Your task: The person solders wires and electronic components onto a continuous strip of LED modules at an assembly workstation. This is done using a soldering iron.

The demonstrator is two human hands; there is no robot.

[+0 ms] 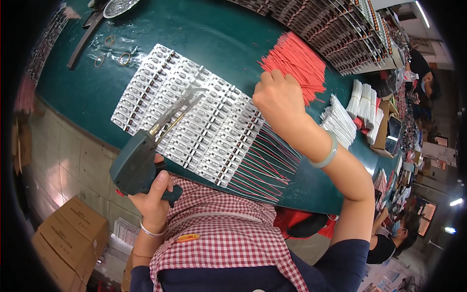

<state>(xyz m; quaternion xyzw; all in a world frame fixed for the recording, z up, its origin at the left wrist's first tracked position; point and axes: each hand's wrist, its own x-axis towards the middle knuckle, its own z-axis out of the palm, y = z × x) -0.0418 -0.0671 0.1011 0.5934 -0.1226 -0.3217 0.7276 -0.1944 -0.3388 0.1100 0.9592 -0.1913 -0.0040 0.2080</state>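
The soldering gun (138, 163), a dark teal pistol-shaped tool with a long metal tip, sits near the table's near edge, gripped in the left hand (153, 197), whose fingers wrap fully around its handle. Below it, near left on the tiled floor, brown cardboard boxes (68, 238) stand stacked, plain and square-cornered. The tool's tip reaches over a flat sheet of small silvery circuit boards (194, 114) laid in rows on the green table (219, 39); thin red and dark wires (265, 168) fan out from the sheet's right side. Farther right, the right hand (279, 100) is closed in a fist around a bundle of thin red wires (296, 65). Beside it lie bundles of white wires (340, 121). Far left, rubber bands (116, 53) lie loose.
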